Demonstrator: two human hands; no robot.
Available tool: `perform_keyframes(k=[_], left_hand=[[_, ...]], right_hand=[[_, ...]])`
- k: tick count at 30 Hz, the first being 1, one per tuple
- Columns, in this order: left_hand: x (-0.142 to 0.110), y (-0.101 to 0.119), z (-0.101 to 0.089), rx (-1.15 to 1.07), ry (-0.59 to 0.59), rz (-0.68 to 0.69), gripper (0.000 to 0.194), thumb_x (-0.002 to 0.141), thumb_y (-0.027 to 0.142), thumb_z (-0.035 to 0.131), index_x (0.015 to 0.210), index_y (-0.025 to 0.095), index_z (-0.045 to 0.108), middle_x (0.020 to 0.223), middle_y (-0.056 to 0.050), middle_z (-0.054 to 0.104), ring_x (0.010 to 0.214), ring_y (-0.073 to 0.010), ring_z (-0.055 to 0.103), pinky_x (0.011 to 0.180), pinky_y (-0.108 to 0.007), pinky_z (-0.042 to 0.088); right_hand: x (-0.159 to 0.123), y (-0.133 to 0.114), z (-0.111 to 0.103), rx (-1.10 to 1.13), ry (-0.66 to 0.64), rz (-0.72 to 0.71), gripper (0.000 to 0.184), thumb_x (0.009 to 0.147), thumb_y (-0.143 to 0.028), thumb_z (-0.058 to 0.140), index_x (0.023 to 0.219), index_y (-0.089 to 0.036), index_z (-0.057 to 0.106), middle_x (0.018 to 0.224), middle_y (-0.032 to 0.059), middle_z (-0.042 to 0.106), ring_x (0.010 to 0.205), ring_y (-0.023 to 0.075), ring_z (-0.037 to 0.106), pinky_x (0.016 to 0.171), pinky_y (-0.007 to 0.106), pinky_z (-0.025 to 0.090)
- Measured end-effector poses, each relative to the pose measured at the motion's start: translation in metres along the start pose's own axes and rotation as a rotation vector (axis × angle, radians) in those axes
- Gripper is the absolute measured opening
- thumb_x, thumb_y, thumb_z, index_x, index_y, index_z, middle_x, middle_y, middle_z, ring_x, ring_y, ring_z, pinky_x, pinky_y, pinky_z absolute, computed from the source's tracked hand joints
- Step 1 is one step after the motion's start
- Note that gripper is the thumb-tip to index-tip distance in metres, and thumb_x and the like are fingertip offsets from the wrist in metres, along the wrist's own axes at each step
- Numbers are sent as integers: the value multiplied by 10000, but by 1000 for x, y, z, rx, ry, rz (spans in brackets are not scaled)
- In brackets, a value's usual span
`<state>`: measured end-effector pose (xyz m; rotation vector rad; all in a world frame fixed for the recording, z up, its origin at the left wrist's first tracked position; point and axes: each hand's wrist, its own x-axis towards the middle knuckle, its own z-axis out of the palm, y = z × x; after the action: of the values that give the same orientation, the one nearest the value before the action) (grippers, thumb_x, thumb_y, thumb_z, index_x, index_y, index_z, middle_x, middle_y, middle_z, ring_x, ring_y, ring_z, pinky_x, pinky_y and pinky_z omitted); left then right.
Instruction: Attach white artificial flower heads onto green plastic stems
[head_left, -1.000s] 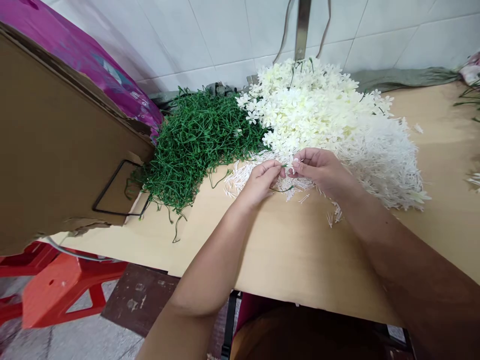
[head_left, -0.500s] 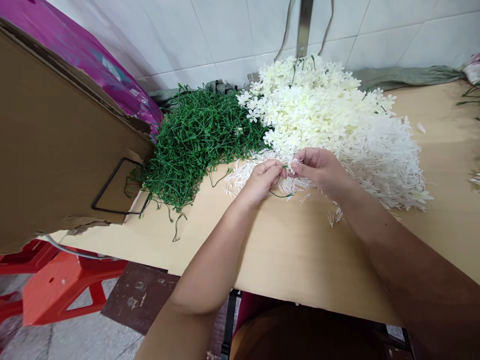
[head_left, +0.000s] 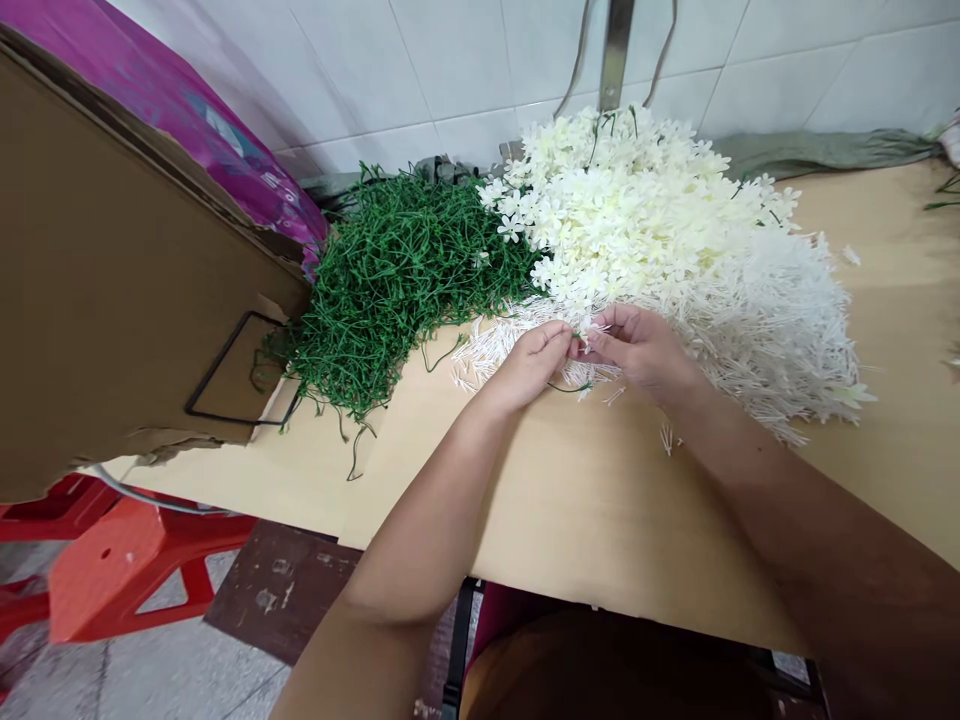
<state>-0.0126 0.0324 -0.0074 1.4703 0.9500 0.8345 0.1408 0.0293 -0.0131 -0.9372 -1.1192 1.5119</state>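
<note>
My left hand (head_left: 541,362) pinches a green plastic stem (head_left: 568,388), whose lower end curves out below the fingers. Close against it, my right hand (head_left: 636,342) is closed on a small white artificial flower (head_left: 588,332) at the stem's tip. Just where flower and stem meet is partly covered by my fingertips. Behind my hands lies a heap of cream-white artificial flowers (head_left: 622,220). Loose white stamen-like sticks (head_left: 487,350) are scattered under and around my fingers. To the left is a tangled pile of green stems (head_left: 420,260).
A cardboard box (head_left: 135,260) stands at the left, a purple bag (head_left: 225,130) behind it. More white pieces (head_left: 780,310) are piled to the right on the wooden table (head_left: 585,520). A tiled wall (head_left: 450,60) borders the back; a red stool (head_left: 127,570) is below left.
Both hands stay together with the stem and flower. My fingertips have drawn slightly closer, and the view has shifted a little.
</note>
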Motion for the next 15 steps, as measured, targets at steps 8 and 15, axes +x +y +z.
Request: perform_keyframes(k=[8, 15], left_hand=[[3, -8, -1, 147, -48, 65, 253, 865, 349, 413, 685, 174, 447, 541, 61, 336, 541, -79, 321, 553, -229, 284], [2, -9, 1, 193, -39, 76, 264, 872, 352, 400, 678, 176, 435, 559, 53, 362, 573, -88, 351, 581, -228, 305]], right_hand=[[1, 4, 0, 49, 48, 49, 492, 348, -508, 885, 575, -200, 575, 526, -49, 640, 577, 127, 650, 830, 407, 594], [-1, 7, -1, 45, 44, 46, 435, 424, -469, 883, 590, -202, 583, 563, -39, 630, 595, 118, 630, 805, 372, 586]])
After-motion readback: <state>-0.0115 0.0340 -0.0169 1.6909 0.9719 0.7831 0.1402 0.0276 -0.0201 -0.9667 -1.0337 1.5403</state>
